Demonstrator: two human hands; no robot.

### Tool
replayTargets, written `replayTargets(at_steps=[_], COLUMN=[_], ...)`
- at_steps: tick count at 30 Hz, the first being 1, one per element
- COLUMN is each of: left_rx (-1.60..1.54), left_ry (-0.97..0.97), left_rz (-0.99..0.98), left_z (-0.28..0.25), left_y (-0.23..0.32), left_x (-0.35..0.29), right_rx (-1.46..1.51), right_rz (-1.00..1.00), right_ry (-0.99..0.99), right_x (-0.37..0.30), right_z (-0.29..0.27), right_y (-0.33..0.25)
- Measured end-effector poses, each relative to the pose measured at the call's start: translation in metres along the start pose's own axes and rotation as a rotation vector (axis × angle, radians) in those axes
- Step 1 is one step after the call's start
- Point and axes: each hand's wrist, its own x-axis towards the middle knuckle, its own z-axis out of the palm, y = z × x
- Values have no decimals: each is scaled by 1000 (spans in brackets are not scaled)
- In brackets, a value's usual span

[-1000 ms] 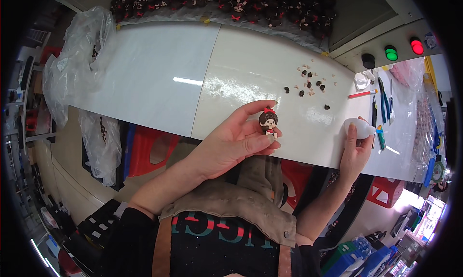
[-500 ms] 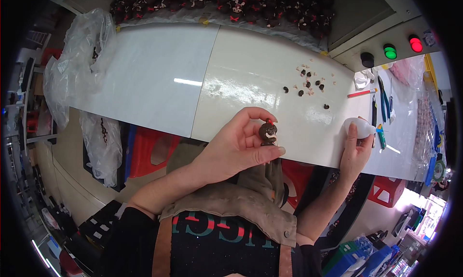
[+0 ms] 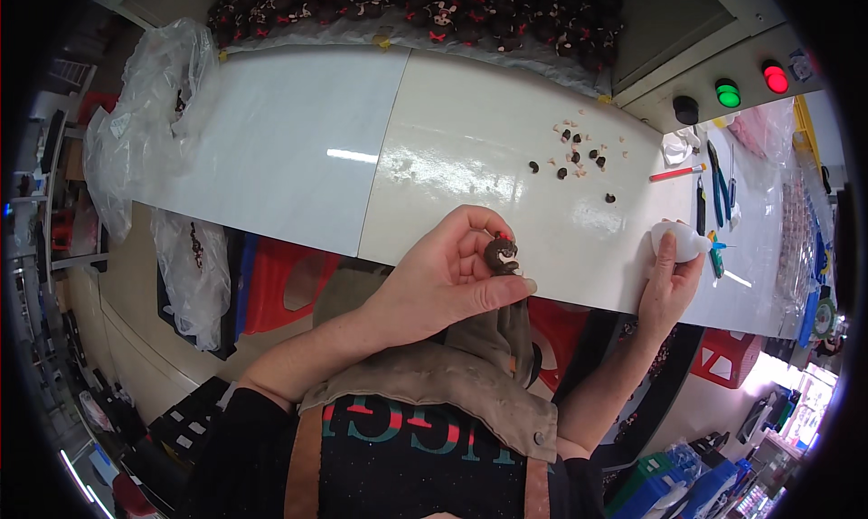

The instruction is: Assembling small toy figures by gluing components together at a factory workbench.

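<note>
My left hand is closed on a small dark brown figurine with a pale patch and a red bit on top, held over the table's near edge. At the right, my right hand wraps round a white squeeze bottle with a blue needle tip. The bottle lies on its side in the grip, tip toward the right. Beyond the hands, several small dark pieces and tiny pale bits lie scattered on the white table.
Many dark figurines with red details are heaped along the far edge. Near the right end lie a red pen-like tool, blue-handled pliers and a black tool. A machine panel with green and red lights stands behind. Clear plastic bags hang at left.
My left hand has turned the figurine slightly and brought it a little lower. The squeeze bottle has shifted slightly right and down, its tip now showing more clearly.
</note>
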Motion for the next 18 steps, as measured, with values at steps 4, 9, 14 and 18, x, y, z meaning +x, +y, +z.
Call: replayTargets(at_steps=[4,9,14,18], left_rx=[6,-21,-50,-62], left_ry=[-2,-21,-21,-32], left_rz=[18,38,-24,-35], left_z=[-2,-3,-2,-4], left_y=[-2,-4,0,-1], left_x=[-2,0,1,3], right_rx=[12,76,80,74], right_rz=[-9,-30,-26,-32], right_ry=[3,7,15,12], right_x=[-1,-1,3,6], right_z=[3,1,-3,-3], right_y=[-1,1,7,7])
